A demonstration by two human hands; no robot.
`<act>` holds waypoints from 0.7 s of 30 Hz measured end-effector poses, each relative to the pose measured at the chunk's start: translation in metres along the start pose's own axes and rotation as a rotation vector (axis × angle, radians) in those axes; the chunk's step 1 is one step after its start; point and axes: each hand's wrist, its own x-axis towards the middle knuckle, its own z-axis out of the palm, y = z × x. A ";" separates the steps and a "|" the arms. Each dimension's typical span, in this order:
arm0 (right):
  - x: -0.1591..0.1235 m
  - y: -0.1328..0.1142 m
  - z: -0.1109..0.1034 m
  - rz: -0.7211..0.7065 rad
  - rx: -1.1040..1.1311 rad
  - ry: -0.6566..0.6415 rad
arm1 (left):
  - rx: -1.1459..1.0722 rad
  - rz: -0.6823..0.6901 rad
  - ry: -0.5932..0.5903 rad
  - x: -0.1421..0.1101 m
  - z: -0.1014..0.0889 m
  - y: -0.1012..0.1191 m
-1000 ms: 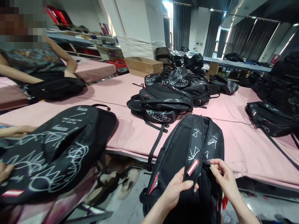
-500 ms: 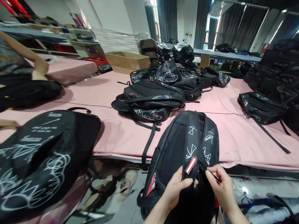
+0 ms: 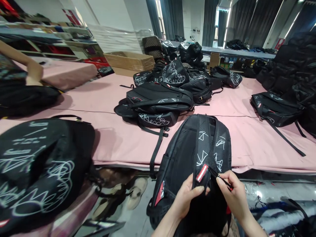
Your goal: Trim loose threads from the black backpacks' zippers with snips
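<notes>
A black backpack [image 3: 180, 158] with white line drawings on its shoulder straps leans upright against the table edge in front of me. My left hand [image 3: 189, 196] is closed around one shoulder strap [image 3: 202, 144], its thumb on top just below a red and white label [image 3: 202, 173]. In my right hand [image 3: 233, 191], thumb and fingers pinch a slim black pointed tool [image 3: 222, 180]. Its tip points up and left, close beside the label and the strap edge. Whether it is tweezers or snips I cannot make out. The backpack's lower part is dark and partly behind my hands.
The pink-covered table [image 3: 108, 141] bears a pile of black backpacks [image 3: 158, 98] and another backpack [image 3: 274, 108] at right. A large printed backpack [image 3: 46, 164] stands close on the left. Behind are a cardboard box [image 3: 130, 62] and a co-worker's arm [image 3: 34, 69].
The tool's tip has moved left and up toward the label, and more of it shows. My left hand keeps its hold on the strap. The left-hand printed backpack has shifted left in view.
</notes>
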 end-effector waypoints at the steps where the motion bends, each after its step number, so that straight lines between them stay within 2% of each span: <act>1: -0.001 0.001 -0.002 -0.003 -0.012 0.001 | -0.005 -0.001 0.011 0.000 0.001 0.000; 9: -0.002 -0.002 -0.006 -0.045 -0.041 -0.018 | 0.022 -0.022 0.051 0.000 0.001 -0.004; 18: 0.004 0.002 -0.006 -0.211 -0.097 -0.007 | 0.012 -0.021 0.037 -0.001 0.002 -0.001; 21: 0.007 0.003 -0.008 -0.219 -0.119 0.008 | 0.013 -0.023 0.031 -0.002 0.003 0.000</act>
